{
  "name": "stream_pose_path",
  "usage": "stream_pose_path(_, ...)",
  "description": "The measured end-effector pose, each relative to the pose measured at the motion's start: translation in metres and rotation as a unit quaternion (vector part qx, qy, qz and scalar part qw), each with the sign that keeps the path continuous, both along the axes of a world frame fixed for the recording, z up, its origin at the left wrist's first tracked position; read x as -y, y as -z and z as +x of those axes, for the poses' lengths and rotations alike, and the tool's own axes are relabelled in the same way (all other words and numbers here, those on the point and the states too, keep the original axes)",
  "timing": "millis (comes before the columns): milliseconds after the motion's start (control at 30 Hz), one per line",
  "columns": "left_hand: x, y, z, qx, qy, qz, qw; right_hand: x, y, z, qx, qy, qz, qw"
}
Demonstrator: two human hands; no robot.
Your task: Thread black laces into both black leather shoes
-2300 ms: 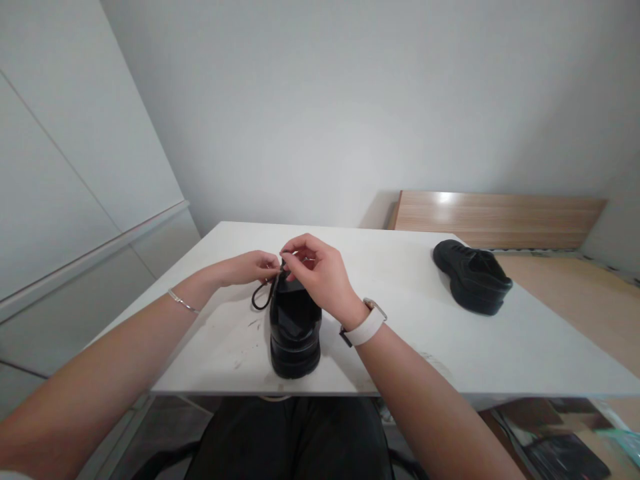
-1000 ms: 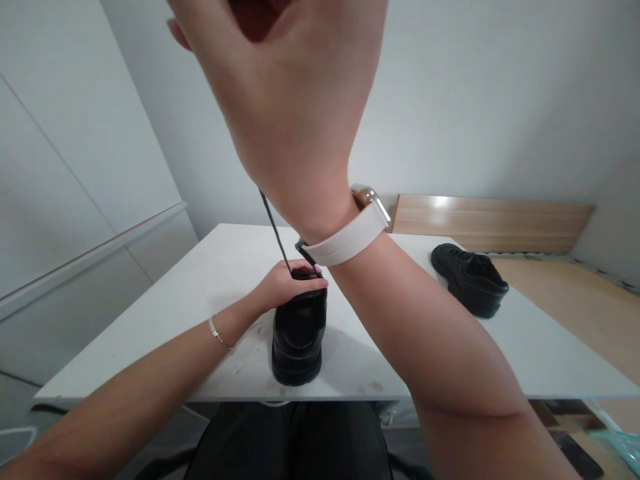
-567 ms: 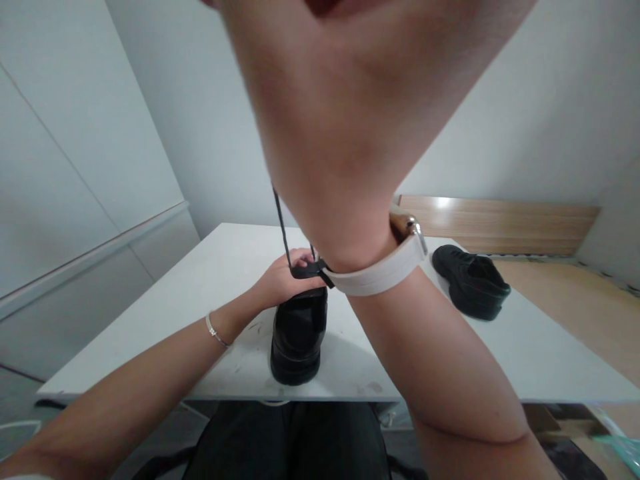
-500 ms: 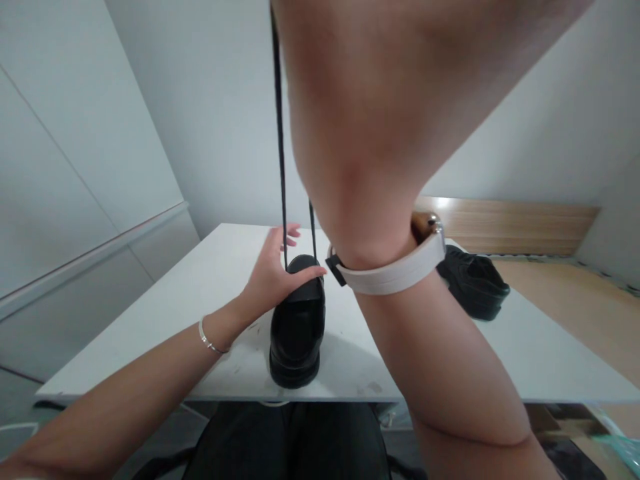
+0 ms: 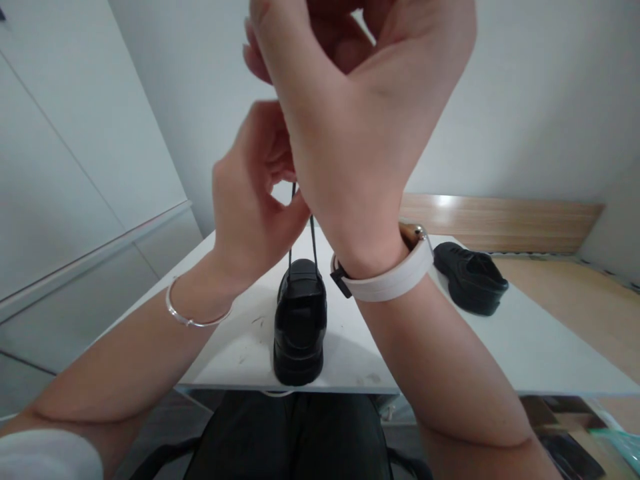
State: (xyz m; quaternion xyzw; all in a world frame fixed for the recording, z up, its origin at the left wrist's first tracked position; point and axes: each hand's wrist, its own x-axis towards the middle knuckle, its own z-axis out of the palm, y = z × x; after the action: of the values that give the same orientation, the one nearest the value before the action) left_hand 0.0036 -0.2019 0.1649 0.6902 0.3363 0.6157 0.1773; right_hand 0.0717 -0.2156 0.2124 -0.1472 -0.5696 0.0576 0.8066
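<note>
A black shoe (image 5: 300, 327) stands on the white table in front of me, heel toward me. Two strands of its black shoelace (image 5: 314, 245) run up from the shoe, drawn taut. My left hand (image 5: 247, 193) is closed around the lace above the shoe, thumb and fingers pinched together. Higher up and nearer the camera, my right hand (image 5: 360, 113) has its fingers curled in; the top of it is cut off by the frame edge. The lace's upper part is hidden behind my right hand, which seems to hold its ends.
A second black shoe (image 5: 473, 279) sits on the right part of the white table (image 5: 530, 353). Behind it runs a wooden board (image 5: 480, 217) along the wall. White panels (image 5: 75, 133) stand at the left. Boxes and a plastic bag (image 5: 620, 443) lie low at the right.
My left hand has risen from beside the shoe and closed on the lace. My right hand has come down into view from above.
</note>
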Motion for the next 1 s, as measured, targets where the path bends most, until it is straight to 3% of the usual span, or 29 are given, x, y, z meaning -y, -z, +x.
stream_pose_path(100, 0.004, -0.019, 0.000, 0.032, 0.091, 0.125, 0.987, 0.005, -0.001, 0.010, -0.025, -0.047, -0.014, 0.998)
stream_pose_path(167, 0.003, -0.028, -0.002, 0.035, 0.163, 0.110, 0.980, 0.007, 0.001, 0.019, -0.019, -0.113, -0.066, 0.991)
stream_pose_path(267, -0.003, -0.030, -0.009, 0.038, 0.182, 0.065, 0.980, 0.004, 0.011, 0.039, -0.027, -0.204, -0.148, 0.967)
stream_pose_path(367, -0.017, -0.021, -0.028, 0.101, 0.198, 0.031, 0.974, -0.004, 0.030, 0.072, -0.108, -0.209, -0.174, 0.956)
stream_pose_path(433, -0.031, -0.010, -0.052, 0.169, 0.221, -0.005, 0.960, -0.010, 0.047, 0.103, -0.145, -0.178, -0.191, 0.954)
stream_pose_path(500, -0.047, 0.006, -0.084, 0.231, 0.220, -0.035, 0.947, -0.015, 0.069, 0.140, -0.183, -0.189, -0.178, 0.948)
stream_pose_path(600, -0.071, 0.038, -0.137, 0.245, 0.134, -0.081, 0.957, -0.019, 0.111, 0.189, -0.221, -0.194, -0.204, 0.934)
stream_pose_path(667, -0.083, 0.064, -0.165, 0.229, 0.066, -0.107, 0.965, -0.019, 0.141, 0.209, -0.241, -0.139, -0.235, 0.931)
stream_pose_path(733, -0.090, 0.088, -0.183, 0.216, 0.003, -0.138, 0.967, -0.019, 0.171, 0.218, -0.254, -0.063, -0.267, 0.927)
stream_pose_path(833, -0.094, 0.116, -0.198, 0.200, -0.032, -0.172, 0.964, -0.019, 0.205, 0.221, -0.232, 0.018, -0.321, 0.918)
stream_pose_path(1000, -0.092, 0.141, -0.216, 0.191, -0.093, -0.158, 0.964, -0.023, 0.229, 0.229, -0.193, 0.141, -0.326, 0.915)
